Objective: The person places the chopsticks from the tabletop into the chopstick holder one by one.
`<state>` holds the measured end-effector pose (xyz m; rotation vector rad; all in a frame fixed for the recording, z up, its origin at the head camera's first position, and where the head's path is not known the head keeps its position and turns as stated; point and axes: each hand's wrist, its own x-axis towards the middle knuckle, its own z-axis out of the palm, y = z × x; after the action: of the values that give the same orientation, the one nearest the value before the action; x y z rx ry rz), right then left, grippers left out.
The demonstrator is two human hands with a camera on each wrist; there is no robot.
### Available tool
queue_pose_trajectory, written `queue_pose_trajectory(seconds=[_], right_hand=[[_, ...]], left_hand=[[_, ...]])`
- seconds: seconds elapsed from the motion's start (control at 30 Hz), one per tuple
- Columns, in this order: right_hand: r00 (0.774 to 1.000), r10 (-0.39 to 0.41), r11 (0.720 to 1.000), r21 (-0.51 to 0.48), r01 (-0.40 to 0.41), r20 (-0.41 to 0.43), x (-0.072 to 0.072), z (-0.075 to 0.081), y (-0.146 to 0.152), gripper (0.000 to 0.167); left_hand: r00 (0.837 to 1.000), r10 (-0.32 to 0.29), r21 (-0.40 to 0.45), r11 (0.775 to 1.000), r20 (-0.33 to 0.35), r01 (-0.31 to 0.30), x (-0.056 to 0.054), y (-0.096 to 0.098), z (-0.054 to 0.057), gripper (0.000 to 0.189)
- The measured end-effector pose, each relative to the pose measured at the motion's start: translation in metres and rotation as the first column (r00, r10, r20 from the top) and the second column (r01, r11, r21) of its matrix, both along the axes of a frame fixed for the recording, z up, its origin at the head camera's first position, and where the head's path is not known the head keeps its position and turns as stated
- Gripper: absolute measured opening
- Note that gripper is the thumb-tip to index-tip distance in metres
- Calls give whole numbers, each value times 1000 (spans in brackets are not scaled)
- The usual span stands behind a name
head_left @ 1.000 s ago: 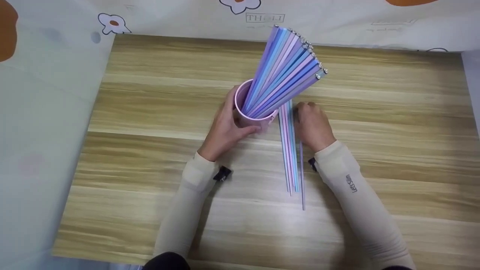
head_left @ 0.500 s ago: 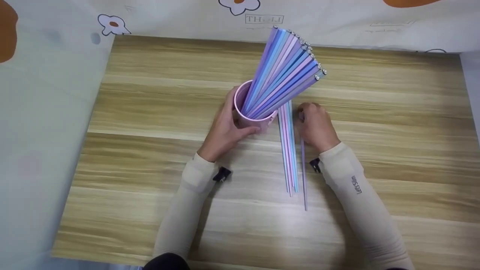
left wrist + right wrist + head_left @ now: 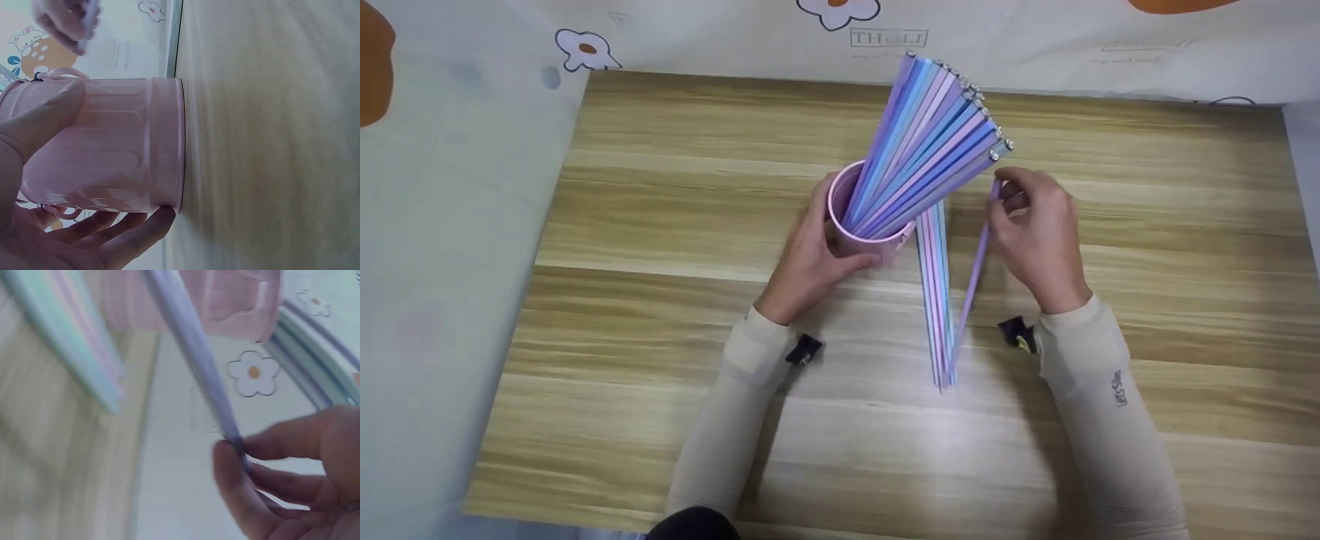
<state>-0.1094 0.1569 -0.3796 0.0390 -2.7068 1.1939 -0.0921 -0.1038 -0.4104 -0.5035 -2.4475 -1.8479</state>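
Note:
A pink pail [image 3: 870, 238] with small side loops stands upright on the table. In it leans a fan of pastel chopsticks [image 3: 934, 142] with silvery upper ends. My left hand [image 3: 817, 255] grips the pail, thumb on the near side, as the left wrist view of the pail [image 3: 112, 140] also shows. To its right, my right hand [image 3: 1039, 232] pinches one purple chopstick [image 3: 979, 255] near its upper end. That stick slants down, its lower end overlapping the loose chopsticks [image 3: 936, 300] lying beside the pail. In the right wrist view, thumb and fingertips meet on the purple chopstick [image 3: 197, 360].
Both hands work over a wood-grain table [image 3: 660, 187]. A pale wall covering [image 3: 720, 37] with flower prints rises behind its far edge. A small black camera sits at each wrist, the left camera [image 3: 805, 349] and the right camera [image 3: 1018, 334].
My right hand has moved up and to the right, lifting the upper end of the purple chopstick, which now slants instead of lying beside the others. My left hand and the pail have stayed put.

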Motion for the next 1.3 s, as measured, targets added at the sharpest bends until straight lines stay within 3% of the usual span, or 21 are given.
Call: queue_pose_trajectory(seconds=[0.13, 0.27, 0.33, 0.5, 0.57, 0.7, 0.77, 0.93, 1.07, 1.13, 1.3], right_hand=[[987, -104, 983, -163, 83, -123, 6, 14, -2, 27], [959, -178, 927, -364, 88, -221, 9, 27, -3, 27], [942, -217, 874, -481, 70, -258, 10, 35, -4, 27], [892, -337, 698, -716, 22, -301, 14, 58, -12, 28], [868, -374, 662, -749, 3, -327, 16, 67, -16, 28], [819, -413, 670, -742, -23, -398, 17, 77, -17, 26], [795, -429, 678, -735, -30, -428, 17, 81, -16, 24], [721, -484, 654, -752, -78, -496, 14, 87, -18, 21], [665, -507, 652, -749, -119, -548, 11, 89, -21, 23], [658, -502, 658, -741, -129, -561, 11, 88, -23, 23], [691, -492, 653, -750, -109, -529, 13, 82, -34, 24]], left_hand=[[1000, -2, 4, 1000, -10, 2, 0, -1, 0, 97], [1000, -11, 18, 1000, -6, 11, 1, -2, 0, 97], [1000, -14, 21, 1000, -2, 14, 1, -2, 0, 97], [1000, -7, 26, 1000, 8, 7, 0, -2, -4, 99], [1000, -2, 26, 1000, 5, 2, -3, -2, -13, 101], [1000, 2, 5, 1000, -29, -2, -9, -4, -32, 104], [1000, 4, -2, 1000, -30, -4, -8, -4, -27, 103], [1000, 2, 3, 1000, -10, -2, 1, -1, -1, 98], [1000, -2, 5, 1000, -28, 2, 1, 0, -1, 98], [999, -3, 4, 1000, -35, 4, 0, 0, -2, 98], [1000, -12, 26, 1000, -28, 13, 0, 0, -2, 98]])
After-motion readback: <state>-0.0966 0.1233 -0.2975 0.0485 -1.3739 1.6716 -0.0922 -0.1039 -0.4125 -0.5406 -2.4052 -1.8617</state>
